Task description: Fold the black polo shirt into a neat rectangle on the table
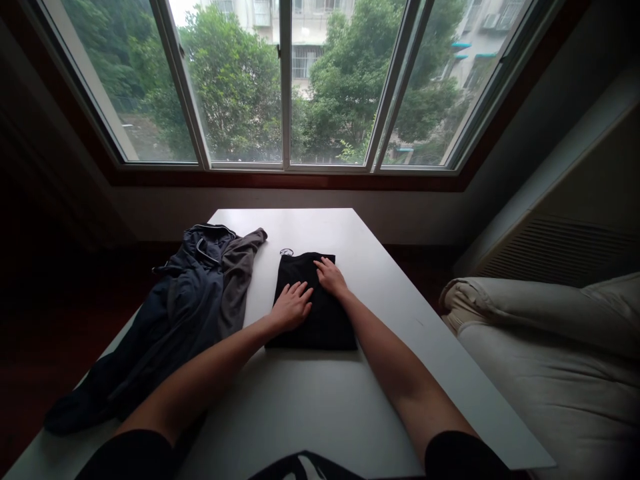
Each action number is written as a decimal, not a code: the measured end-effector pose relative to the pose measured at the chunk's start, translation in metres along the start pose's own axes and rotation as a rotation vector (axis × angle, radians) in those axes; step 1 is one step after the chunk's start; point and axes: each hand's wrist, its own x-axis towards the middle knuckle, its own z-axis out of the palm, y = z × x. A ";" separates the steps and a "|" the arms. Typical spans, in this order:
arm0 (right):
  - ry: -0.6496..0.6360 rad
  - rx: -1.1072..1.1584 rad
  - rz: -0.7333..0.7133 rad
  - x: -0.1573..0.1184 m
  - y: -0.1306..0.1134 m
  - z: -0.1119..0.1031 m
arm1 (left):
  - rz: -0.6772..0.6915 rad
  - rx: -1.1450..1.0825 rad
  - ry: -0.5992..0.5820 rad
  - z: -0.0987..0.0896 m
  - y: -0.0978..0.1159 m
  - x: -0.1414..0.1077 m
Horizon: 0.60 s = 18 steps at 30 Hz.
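Note:
A black garment [315, 327], folded into a compact rectangle, lies flat on the white table [310, 393] in front of me. Flat on its left-middle part rests my left hand [293, 307], fingers stretched out. My right hand [331, 276] touches the garment near its upper right corner, with its fingers extended and apart. Neither hand grips the cloth. At the garment's far left corner a small loop of cord [287, 252] sticks out onto the table. The exact kind of garment cannot be made out from the fold.
Left of the folded garment, a heap of dark blue clothing [175, 313] with a grey-brown piece [241, 273] hangs partly over the table's left edge. A beige sofa [545, 347] stands to the right. Beyond the table's far edge is a wall with a wide window [285, 100].

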 end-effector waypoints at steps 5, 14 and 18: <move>-0.005 0.030 0.005 -0.001 0.002 -0.002 | 0.088 -0.078 -0.025 -0.005 -0.011 -0.020; -0.007 0.041 0.014 -0.003 -0.003 -0.005 | 0.324 -0.122 -0.079 -0.030 -0.007 -0.052; -0.004 0.049 0.014 -0.003 -0.003 -0.004 | 0.336 -0.117 -0.099 -0.033 -0.006 -0.055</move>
